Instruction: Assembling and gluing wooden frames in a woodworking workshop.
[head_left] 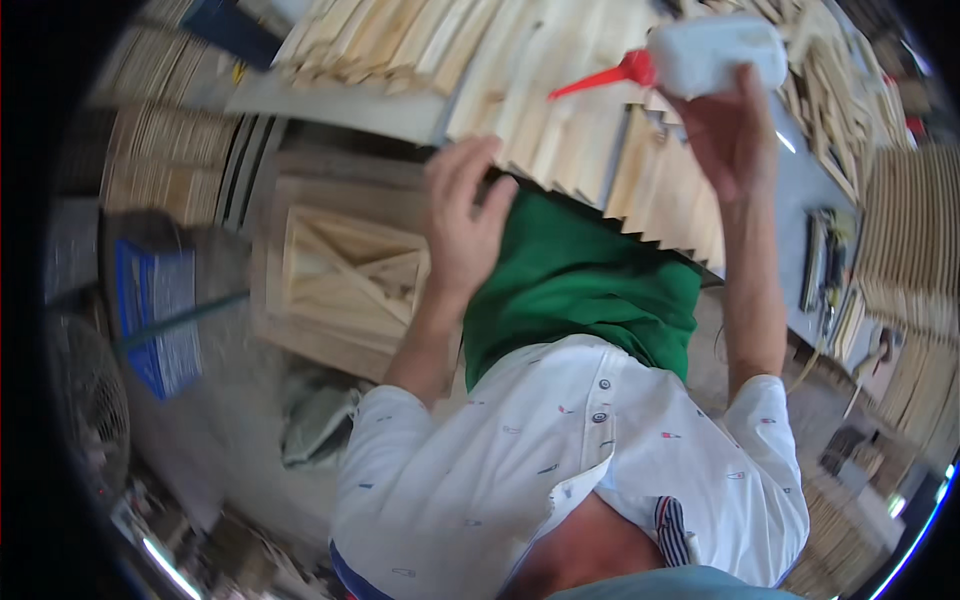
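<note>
My right hand (735, 140) is wrapped round a white squeeze bottle (718, 55) with a long red nozzle, likely glue. The bottle lies on its side in the air over the bench, its tip pointing left. Beneath it, pale wooden strips (560, 60) lie side by side, their stepped ends at the bench's near edge. A shorter set of strips (665, 190) sits just below the bottle, left of my right forearm. My left hand (465, 215) is near the bench edge with thumb and fingers apart, holding nothing; whether its fingertips touch the edge is unclear.
More strips (390, 40) lie at the far left of the bench, and a loose pile (825, 90) at the far right. A wooden crate (345, 270) with offcuts stands below on the left, beside a blue box (160, 310). Tools (825, 260) rest on the bench's right side.
</note>
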